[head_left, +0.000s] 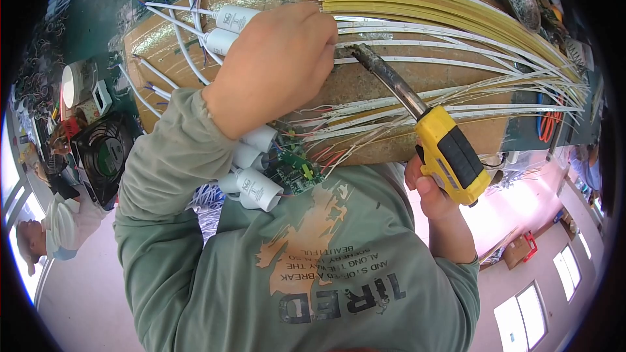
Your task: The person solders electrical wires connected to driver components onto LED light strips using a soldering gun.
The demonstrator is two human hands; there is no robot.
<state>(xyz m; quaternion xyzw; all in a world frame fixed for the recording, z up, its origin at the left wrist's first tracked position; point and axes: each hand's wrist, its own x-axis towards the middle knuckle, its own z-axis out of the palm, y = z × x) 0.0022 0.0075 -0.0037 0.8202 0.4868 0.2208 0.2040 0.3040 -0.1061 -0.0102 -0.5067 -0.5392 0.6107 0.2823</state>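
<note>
My right hand [435, 192] grips a yellow and black soldering gun [451, 154]. Its metal barrel slants up and to the left, and the dark tip stops just right of my left hand [280, 62]. That left hand is closed, back of the hand upward, over the ends of white LED strips [430, 44]. Its fingertips are hidden, so what they pinch cannot be made out. White plastic cylinders [222, 40] with white cables lie beyond my left wrist. Closer to my body, more white cylinders [257, 189] sit beside small green circuit boards [295, 161] with thin red wires.
A thick bundle of yellow strips [417, 1] lies at the far side of a brown cardboard sheet [375, 150]. To the left stand a black fan [102, 156] and a white round container [73, 86]. A red-handled tool [550, 124] is at right. Another person [55, 228] is at far left.
</note>
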